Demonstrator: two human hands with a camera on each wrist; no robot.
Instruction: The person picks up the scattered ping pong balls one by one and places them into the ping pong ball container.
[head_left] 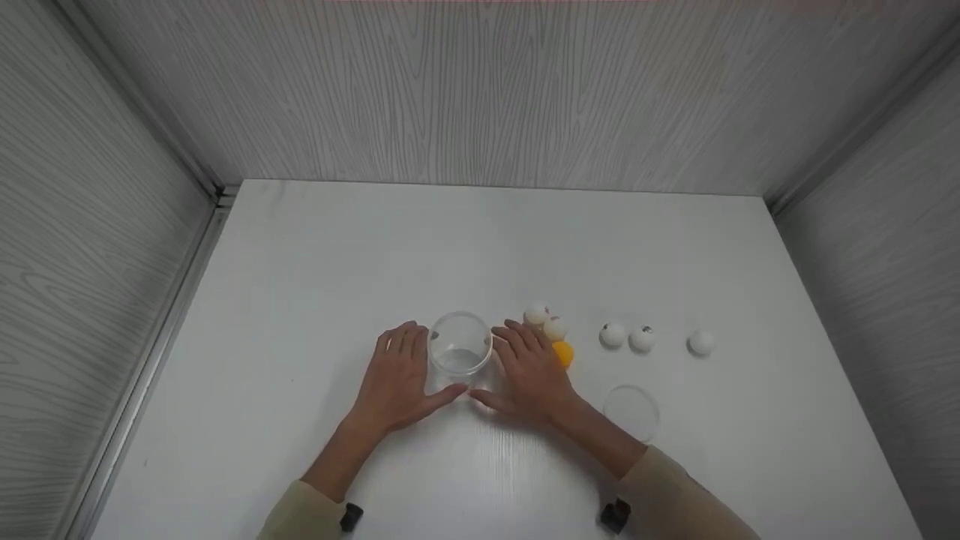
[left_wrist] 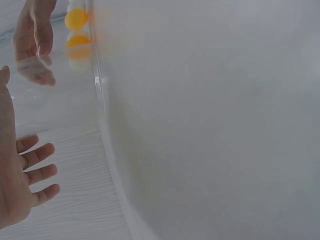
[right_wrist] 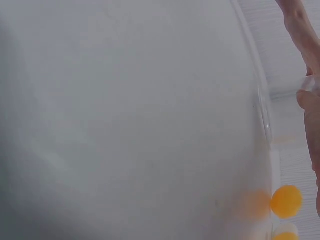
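Note:
A clear round plastic container (head_left: 460, 343) stands upright and empty on the white table (head_left: 480, 247). My left hand (head_left: 401, 371) lies flat against its left side and my right hand (head_left: 529, 367) against its right side, fingers straight, thumbs nearly meeting in front of it. Neither hand grips anything. In the left wrist view my left hand (left_wrist: 20, 182) is spread open beside the blurred container wall (left_wrist: 210, 120), with the right hand (left_wrist: 35, 35) beyond it. An orange ball (head_left: 562, 354) lies just right of my right hand, also showing as the orange ball (right_wrist: 286, 201).
Two white balls (head_left: 537, 314) (head_left: 555, 328) sit behind the orange one. Three more white balls (head_left: 612, 335) (head_left: 643, 339) (head_left: 700, 343) lie in a row to the right. A clear round lid (head_left: 631, 411) lies flat near my right forearm. Grey wood-grain walls enclose the table.

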